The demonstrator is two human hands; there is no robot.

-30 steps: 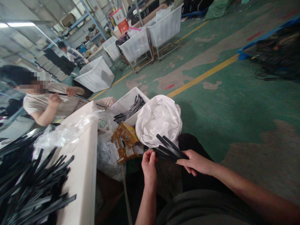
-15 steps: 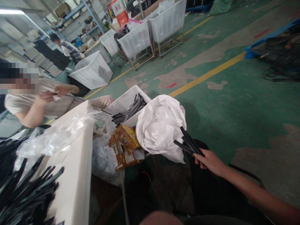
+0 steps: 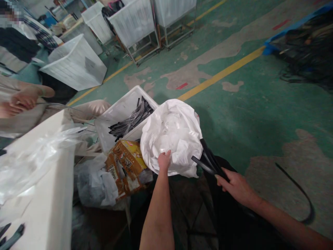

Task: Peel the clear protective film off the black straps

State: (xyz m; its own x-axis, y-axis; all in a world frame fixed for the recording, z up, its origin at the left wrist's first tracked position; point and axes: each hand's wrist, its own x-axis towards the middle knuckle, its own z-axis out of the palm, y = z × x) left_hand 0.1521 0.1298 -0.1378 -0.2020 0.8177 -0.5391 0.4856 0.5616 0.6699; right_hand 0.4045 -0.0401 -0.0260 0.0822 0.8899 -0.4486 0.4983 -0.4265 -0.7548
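Note:
My right hand (image 3: 232, 182) is closed around several black strips (image 3: 208, 159), whose front ends reach to the right rim of a white sack. My left hand (image 3: 164, 160) is over the near side of the open white sack (image 3: 171, 135), its thumb and a finger showing; what it holds, if anything, is too small to name. Crumpled clear plastic fills the sack. Beside it on the left lie a brown and yellow printed bag (image 3: 127, 165) and a white bin (image 3: 111, 121) with black and grey strips (image 3: 132, 119) inside.
A white table (image 3: 56, 166) with clear plastic (image 3: 39, 152) stands at the left. A co-worker's hands (image 3: 23, 99) are beyond it. White carts (image 3: 132, 24) stand at the back. A blue pallet (image 3: 270, 47) with dark material is at the upper right.
My left hand has come into view over the sack. The view has turned so that the table, bins and co-worker shifted left. My right hand still holds the strips.

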